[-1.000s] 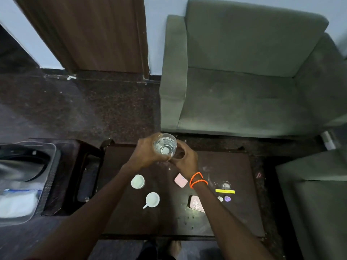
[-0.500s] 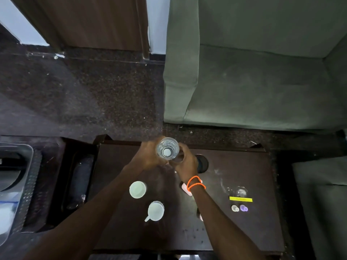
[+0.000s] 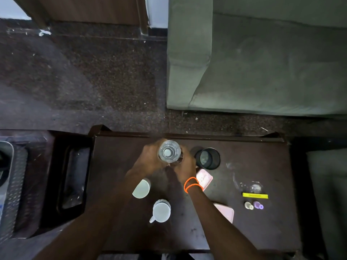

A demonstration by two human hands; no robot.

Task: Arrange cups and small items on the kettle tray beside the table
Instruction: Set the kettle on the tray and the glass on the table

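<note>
I hold a clear drinking glass [image 3: 169, 151] above the far part of the dark wooden table [image 3: 262, 231]. My left hand [image 3: 150, 160] grips it from the left and my right hand [image 3: 185, 168], with orange bands on the wrist, from the right. Two white cups [image 3: 141, 188] [image 3: 161, 211] stand on the table under my left forearm. A dark tumbler [image 3: 207, 158] stands just right of my hands. The dark kettle tray [image 3: 73, 177] lies left of the table. Pink packets [image 3: 203, 178] [image 3: 226, 212], a yellow sachet [image 3: 255, 195] and two small bottles [image 3: 253, 205] lie to the right.
A green sofa [image 3: 262, 62] stands beyond the table, with another seat [image 3: 328, 194] at the right edge. A silver-rimmed object [image 3: 9, 184] sits at the far left beside the tray. An empty clear glass [image 3: 252, 185] stands near the yellow sachet. Dark speckled floor lies between.
The camera has tilted down and closer over the table, bringing the dark tumbler into view. Both hands stay on the clear glass at about the same spot.
</note>
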